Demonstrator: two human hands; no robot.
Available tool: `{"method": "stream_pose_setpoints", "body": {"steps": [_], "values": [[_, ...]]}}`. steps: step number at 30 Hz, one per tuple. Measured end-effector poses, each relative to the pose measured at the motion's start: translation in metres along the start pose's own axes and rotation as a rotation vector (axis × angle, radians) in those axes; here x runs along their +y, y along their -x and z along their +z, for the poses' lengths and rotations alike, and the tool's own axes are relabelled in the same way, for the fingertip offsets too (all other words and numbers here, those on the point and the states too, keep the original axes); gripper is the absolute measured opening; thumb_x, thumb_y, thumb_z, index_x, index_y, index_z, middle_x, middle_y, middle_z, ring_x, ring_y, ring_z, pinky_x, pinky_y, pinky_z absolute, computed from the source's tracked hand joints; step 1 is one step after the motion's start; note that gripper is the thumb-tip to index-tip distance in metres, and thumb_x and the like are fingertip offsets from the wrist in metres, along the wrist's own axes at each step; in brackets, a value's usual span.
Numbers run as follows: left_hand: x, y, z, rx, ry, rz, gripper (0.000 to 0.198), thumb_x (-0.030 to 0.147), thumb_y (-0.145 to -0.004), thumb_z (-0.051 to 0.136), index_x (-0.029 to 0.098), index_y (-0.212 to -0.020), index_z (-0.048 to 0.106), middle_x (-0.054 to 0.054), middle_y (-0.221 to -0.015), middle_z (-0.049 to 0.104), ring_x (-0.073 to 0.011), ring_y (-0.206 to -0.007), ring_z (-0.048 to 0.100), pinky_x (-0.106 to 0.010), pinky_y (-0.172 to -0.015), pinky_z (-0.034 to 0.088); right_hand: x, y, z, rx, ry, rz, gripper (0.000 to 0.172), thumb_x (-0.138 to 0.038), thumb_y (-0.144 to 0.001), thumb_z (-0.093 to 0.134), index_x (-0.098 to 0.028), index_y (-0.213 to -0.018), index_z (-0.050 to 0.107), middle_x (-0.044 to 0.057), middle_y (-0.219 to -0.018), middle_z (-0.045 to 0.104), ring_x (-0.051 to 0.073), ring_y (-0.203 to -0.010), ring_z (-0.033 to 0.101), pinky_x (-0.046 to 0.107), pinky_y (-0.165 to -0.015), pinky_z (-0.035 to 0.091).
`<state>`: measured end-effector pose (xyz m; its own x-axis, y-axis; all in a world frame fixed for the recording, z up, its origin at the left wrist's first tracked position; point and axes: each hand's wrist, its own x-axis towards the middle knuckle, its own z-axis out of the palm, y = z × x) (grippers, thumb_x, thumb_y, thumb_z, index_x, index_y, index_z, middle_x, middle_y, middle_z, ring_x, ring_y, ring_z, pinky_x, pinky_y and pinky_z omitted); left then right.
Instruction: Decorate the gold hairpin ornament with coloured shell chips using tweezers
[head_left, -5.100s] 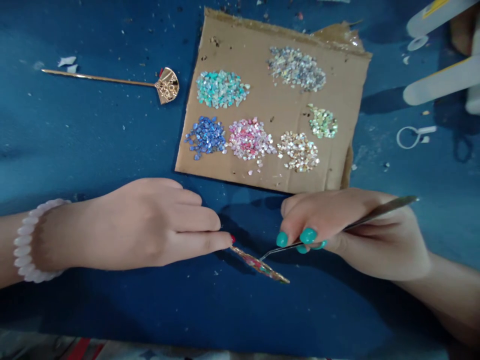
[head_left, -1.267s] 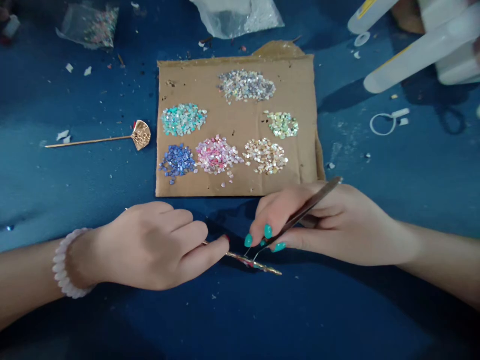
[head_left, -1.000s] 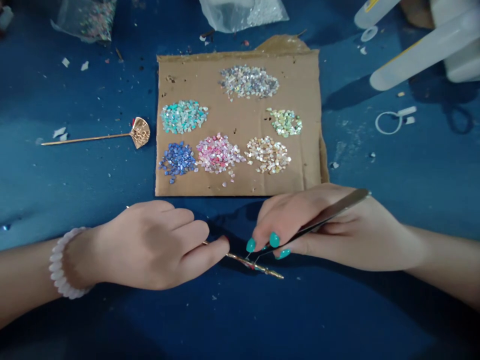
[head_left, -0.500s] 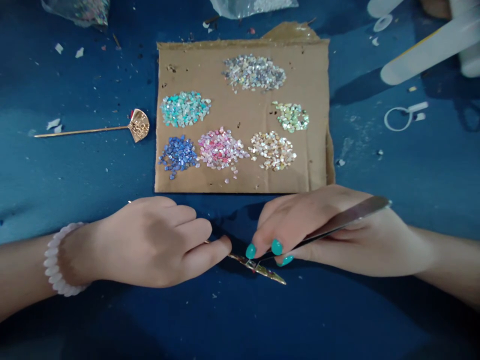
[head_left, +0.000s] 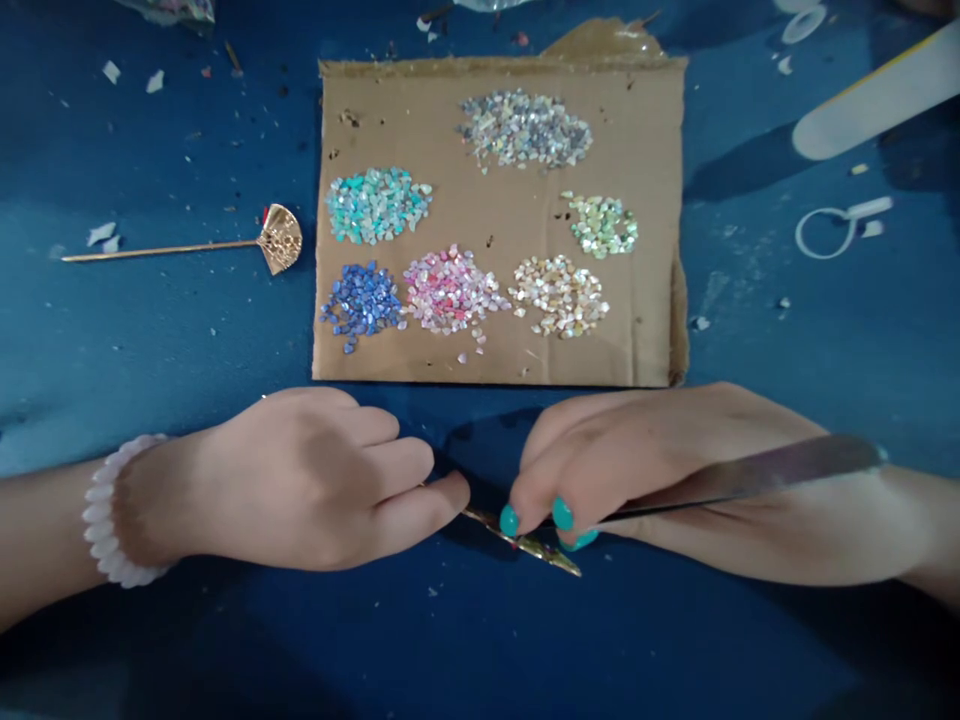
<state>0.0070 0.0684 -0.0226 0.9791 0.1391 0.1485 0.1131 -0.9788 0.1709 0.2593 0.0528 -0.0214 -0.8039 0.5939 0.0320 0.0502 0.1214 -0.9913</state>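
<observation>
My left hand (head_left: 322, 485), with a pale beaded bracelet at the wrist, is closed around a thin gold hairpin (head_left: 551, 556). The pin's flat head sticks out to the right past the thumb, seen nearly edge-on. My right hand (head_left: 637, 480), with teal nails, pinches a pair of metal tweezers (head_left: 795, 468) that slants back over the wrist. The tips of the tweezers are hidden by the fingers, close above the pin's head. One fingertip is at the head's upper edge; whether it presses on it I cannot tell.
Behind the hands lies a cardboard sheet (head_left: 465, 365) bearing several heaps of coloured chips, among them blue chips (head_left: 364, 300) and pink chips (head_left: 454, 290). A second gold hairpin with a fan-shaped head (head_left: 281, 240) is at left. A white ring (head_left: 825, 233) and a white tube-like object (head_left: 877, 100) are at right.
My right hand has shifted slightly right, and the tweezers have tipped flatter, their back end swinging right and down. My left hand has barely moved. The view has shifted a little.
</observation>
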Motion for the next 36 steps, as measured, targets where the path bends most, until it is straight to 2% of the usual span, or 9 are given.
{"method": "stream_pose_setpoints", "body": {"steps": [3, 10, 15, 22, 26, 30, 36], "values": [[-0.0001, -0.0006, -0.0006, -0.005, 0.005, -0.001, 0.029, 0.011, -0.097, 0.036, 0.018, -0.108, 0.062, 0.003, -0.059, 0.051, -0.0146, -0.050, 0.047, -0.031, -0.044, 0.033, -0.0014, 0.0005, -0.0005, -0.002, 0.021, -0.014, 0.010, -0.017, -0.094, 0.049, -0.018, -0.090, 0.059, 0.005, -0.086, 0.070, 0.010, -0.083, 0.066, 0.020, -0.072, 0.055], [0.0010, -0.0027, 0.0000, 0.009, 0.005, -0.006, 0.026, 0.011, -0.095, 0.039, 0.018, -0.106, 0.062, 0.003, -0.057, 0.049, -0.0147, -0.048, 0.045, -0.031, -0.043, 0.031, -0.0042, 0.0007, -0.0060, -0.078, 0.039, -0.038, 0.015, -0.006, -0.091, 0.047, -0.018, -0.093, 0.056, 0.007, -0.089, 0.069, 0.011, -0.088, 0.066, 0.022, -0.075, 0.054], [0.0012, -0.0021, -0.0007, 0.002, -0.011, 0.007, 0.025, 0.011, -0.093, 0.041, 0.019, -0.104, 0.063, 0.003, -0.057, 0.050, -0.0140, -0.049, 0.045, -0.030, -0.043, 0.033, -0.0039, -0.0005, -0.0085, -0.131, 0.060, -0.031, 0.012, -0.009, -0.092, 0.047, -0.017, -0.097, 0.055, 0.008, -0.093, 0.070, 0.012, -0.090, 0.065, 0.023, -0.077, 0.055], [0.0002, -0.0032, -0.0017, -0.009, -0.021, 0.007, 0.027, 0.008, -0.095, 0.039, 0.018, -0.104, 0.062, 0.004, -0.057, 0.050, -0.0144, -0.050, 0.046, -0.031, -0.045, 0.031, 0.0020, -0.0003, -0.0014, 0.005, -0.016, -0.039, 0.007, -0.016, -0.093, 0.052, -0.018, -0.093, 0.058, 0.006, -0.090, 0.070, 0.011, -0.085, 0.065, 0.022, -0.074, 0.055], [0.0014, -0.0023, -0.0009, 0.006, -0.025, -0.002, 0.026, 0.008, -0.096, 0.037, 0.017, -0.107, 0.060, 0.004, -0.060, 0.050, -0.0153, -0.050, 0.044, -0.031, -0.046, 0.030, 0.0022, 0.0015, -0.0023, -0.049, -0.047, 0.004, 0.010, -0.019, -0.095, 0.049, -0.020, -0.098, 0.058, 0.006, -0.093, 0.068, 0.012, -0.090, 0.065, 0.022, -0.075, 0.055], [0.0015, -0.0018, 0.0000, -0.005, -0.020, 0.002, 0.026, 0.008, -0.097, 0.036, 0.017, -0.106, 0.058, 0.004, -0.060, 0.050, -0.0149, -0.050, 0.044, -0.030, -0.047, 0.029, 0.0017, 0.0052, -0.0033, -0.047, -0.128, 0.040, 0.022, -0.031, -0.099, 0.039, -0.022, -0.100, 0.060, 0.007, -0.095, 0.067, 0.013, -0.092, 0.064, 0.022, -0.075, 0.055], [0.0012, -0.0026, -0.0002, -0.004, -0.026, -0.003, 0.026, 0.007, -0.097, 0.036, 0.016, -0.105, 0.059, 0.004, -0.060, 0.050, -0.0145, -0.049, 0.045, -0.030, -0.046, 0.029, 0.0010, 0.0035, -0.0020, -0.039, -0.148, 0.089, 0.018, -0.027, -0.097, 0.045, -0.022, -0.097, 0.062, 0.007, -0.093, 0.067, 0.013, -0.091, 0.065, 0.021, -0.073, 0.056]]}}
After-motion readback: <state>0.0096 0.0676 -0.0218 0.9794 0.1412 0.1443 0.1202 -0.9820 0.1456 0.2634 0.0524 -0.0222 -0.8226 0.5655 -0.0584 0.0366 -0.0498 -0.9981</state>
